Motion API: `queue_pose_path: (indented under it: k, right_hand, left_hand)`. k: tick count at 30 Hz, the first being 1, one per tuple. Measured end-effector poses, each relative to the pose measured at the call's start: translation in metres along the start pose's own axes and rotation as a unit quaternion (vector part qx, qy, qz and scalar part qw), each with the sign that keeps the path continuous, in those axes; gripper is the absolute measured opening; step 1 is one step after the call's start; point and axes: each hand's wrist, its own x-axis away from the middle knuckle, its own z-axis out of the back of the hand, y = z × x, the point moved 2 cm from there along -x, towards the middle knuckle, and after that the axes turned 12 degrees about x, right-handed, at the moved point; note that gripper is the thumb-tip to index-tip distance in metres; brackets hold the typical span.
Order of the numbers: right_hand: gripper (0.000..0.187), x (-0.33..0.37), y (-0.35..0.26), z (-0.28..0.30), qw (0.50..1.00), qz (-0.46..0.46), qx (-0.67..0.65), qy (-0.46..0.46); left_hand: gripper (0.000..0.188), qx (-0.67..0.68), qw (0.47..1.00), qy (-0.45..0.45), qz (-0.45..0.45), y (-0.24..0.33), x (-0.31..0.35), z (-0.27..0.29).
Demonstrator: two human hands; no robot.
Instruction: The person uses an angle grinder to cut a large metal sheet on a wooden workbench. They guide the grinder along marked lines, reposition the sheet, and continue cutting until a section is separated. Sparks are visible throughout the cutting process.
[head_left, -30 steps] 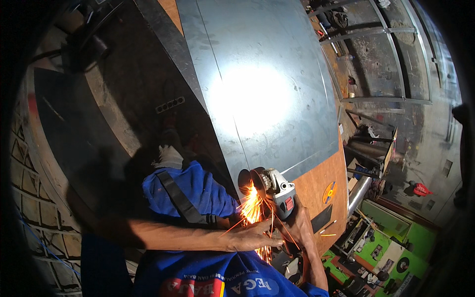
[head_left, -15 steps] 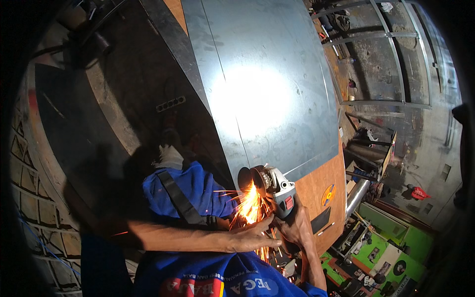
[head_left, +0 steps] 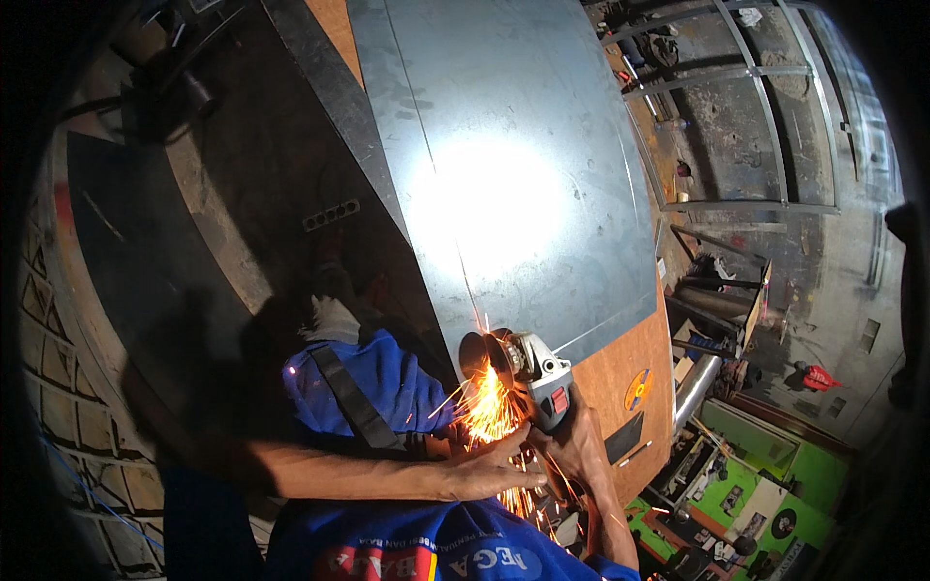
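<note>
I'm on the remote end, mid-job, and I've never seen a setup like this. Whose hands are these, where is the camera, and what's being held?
No robot here: it's one person working bare-handed. The camera sits on that person's head, looking down; its wide lens bends straight edges. The right hand grips a grinder, which throws bright sparks back toward the body. The left hand is open close by; I can't tell whether it touches the tool. The grinder is at the near end of a large metal sheet, which lies on a wooden board.
</note>
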Motion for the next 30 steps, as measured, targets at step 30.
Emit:
queue_pose_path:
  k: [30]
  right_hand:
    - [0.057,-0.021,-0.018,0.007,1.0,0.023,0.01,0.007]
  left_hand:
    - [0.121,0.003,0.999,0.044,-0.017,0.029,0.008,-0.003]
